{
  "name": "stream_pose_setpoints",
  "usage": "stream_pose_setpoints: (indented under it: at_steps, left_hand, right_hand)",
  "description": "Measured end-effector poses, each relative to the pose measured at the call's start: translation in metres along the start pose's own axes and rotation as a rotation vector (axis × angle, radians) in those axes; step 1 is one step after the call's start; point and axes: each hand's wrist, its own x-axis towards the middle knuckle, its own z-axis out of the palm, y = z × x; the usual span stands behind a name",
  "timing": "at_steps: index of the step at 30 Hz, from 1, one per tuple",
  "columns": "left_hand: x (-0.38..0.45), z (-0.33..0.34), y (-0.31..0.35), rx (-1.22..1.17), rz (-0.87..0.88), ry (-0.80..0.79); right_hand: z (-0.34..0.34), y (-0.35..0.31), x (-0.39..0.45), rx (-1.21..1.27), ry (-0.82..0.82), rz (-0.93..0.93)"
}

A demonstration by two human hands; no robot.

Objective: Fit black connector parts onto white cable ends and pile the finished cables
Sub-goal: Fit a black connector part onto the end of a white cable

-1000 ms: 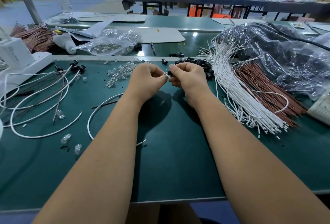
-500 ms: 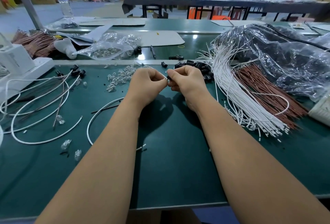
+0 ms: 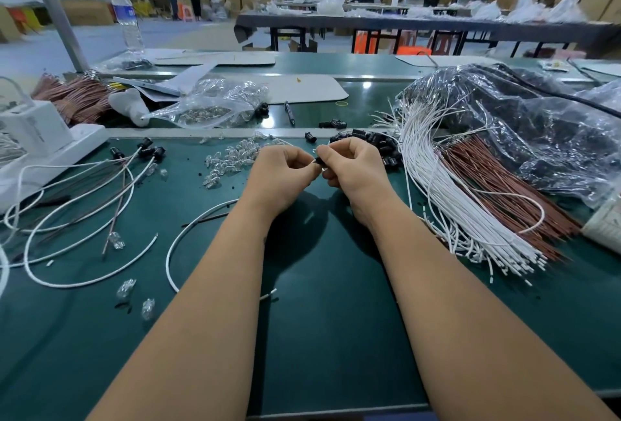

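**Head view: both hands pinching one connector above the tabletop**

Head view, centre, slightly toward 12 o'clock: small black connector part pinched between the two hands, long axis roughly 9-to-3 o'clock, mostly hidden by fingertips. Held white cable looping down from the left hand toward 7 o'clock, free end near the left forearm.

Left hand curled, thumb and fingers pinching the cable end; right hand curled, pinching the connector. Knuckles facing each other, almost touching, forearms converging from 5 and 7 o'clock.

At 12 o'clock behind the hands, loose black connectors. At 3 o'clock, bundle of white cables beside brown wires, under a plastic bag. At 11 o'clock, clear bulbs. At 9 o'clock, finished cables piled with black ends pointing to 12 o'clock. Green tabletop bare between the forearms.
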Motion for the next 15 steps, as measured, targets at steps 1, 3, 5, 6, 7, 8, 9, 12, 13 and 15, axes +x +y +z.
stream_pose_setpoints:
  at_steps: [1,3,5,6,7,8,9,12,13,15]
  left_hand:
    - [0.0002,-0.0003,0.0002,0.009,0.007,-0.003]
    - [0.0003,-0.0008,0.0004,0.022,0.014,0.001]
    - [0.0012,-0.0015,-0.0009,0.027,0.0,0.009]
    - [0.0017,-0.0025,-0.0019,0.025,-0.004,0.014]
    - [0.0018,-0.0032,-0.0027,0.021,-0.001,0.019]
    - [0.0017,-0.0037,-0.0028,0.014,0.01,0.022]
    - [0.0015,-0.0034,-0.0024,0.006,0.023,0.026]
    - [0.0012,-0.0016,-0.0019,0.021,0.069,0.043]
    - [0.0016,-0.0013,-0.0027,0.033,0.082,0.044]
    - [0.003,-0.0023,-0.0046,0.032,0.085,0.045]
  right_hand:
    - [0.0004,0.0,0.0007,0.009,0.007,0.002]
    - [-0.0005,-0.0001,0.0022,0.039,0.02,0.016]
    - [-0.003,0.0002,0.0034,0.092,0.036,0.039]
    - [-0.0042,0.0004,0.0041,0.123,0.039,0.049]
    - [-0.0046,0.0007,0.0043,0.146,0.034,0.056]
    - [-0.0049,0.0008,0.0042,0.153,0.024,0.058]
    - [-0.0047,0.001,0.0039,0.141,0.009,0.056]
    - [-0.0037,0.001,0.0021,0.054,-0.036,0.039]
    - [-0.0036,0.0005,0.0016,0.049,-0.042,0.037]
    - [-0.0039,-0.0017,0.0002,0.105,-0.052,0.055]
